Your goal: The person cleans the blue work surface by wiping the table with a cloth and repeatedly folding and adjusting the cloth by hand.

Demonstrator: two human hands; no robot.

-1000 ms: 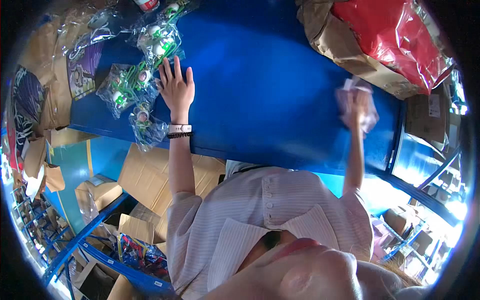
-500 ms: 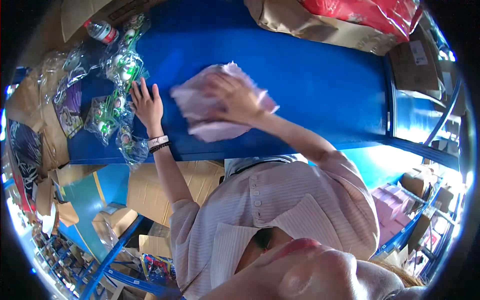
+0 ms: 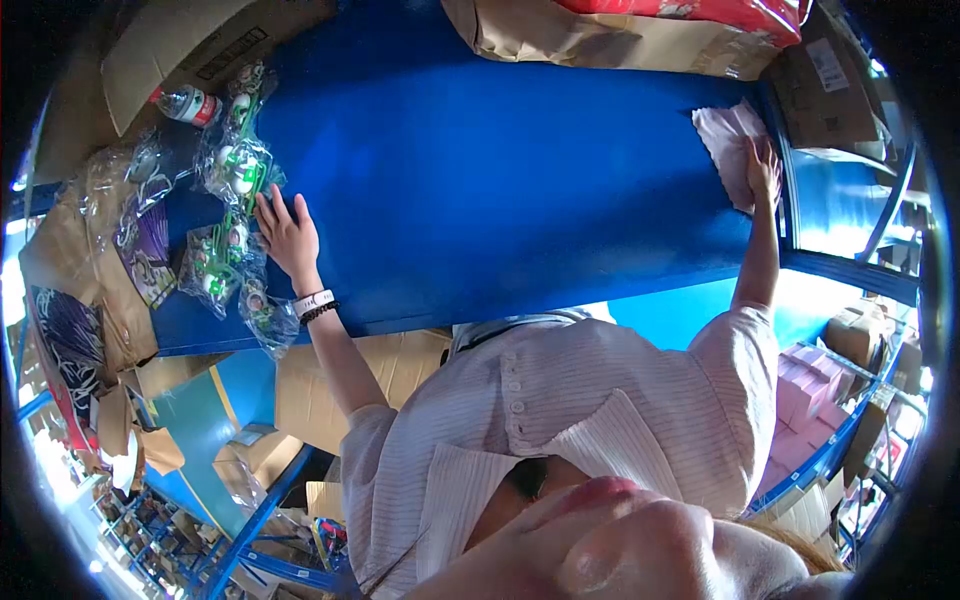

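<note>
A pale pink cloth [image 3: 727,145] lies on the blue shelf surface [image 3: 500,190], close to its right end. My right hand [image 3: 763,175] is closed on the cloth's right side and presses it against the surface. Over on the left, my left hand [image 3: 290,238] rests open on the blue surface with its fingers spread, holding nothing. Just beside its fingertips are clear plastic packets with green and white items [image 3: 240,170]. A white band and a dark beaded bracelet circle the left wrist.
A bottle with a red label [image 3: 192,106] lies at the upper left by a cardboard box [image 3: 190,50]. Purple printed packs [image 3: 150,245] lie further left. A brown paper bag with red wrapping [image 3: 630,45] lines the back edge. A carton [image 3: 820,90] stands at the right end.
My right hand has carried the cloth from the middle of the surface to its right end. The left hand stays open by the plastic packets. The view has shifted slightly.
</note>
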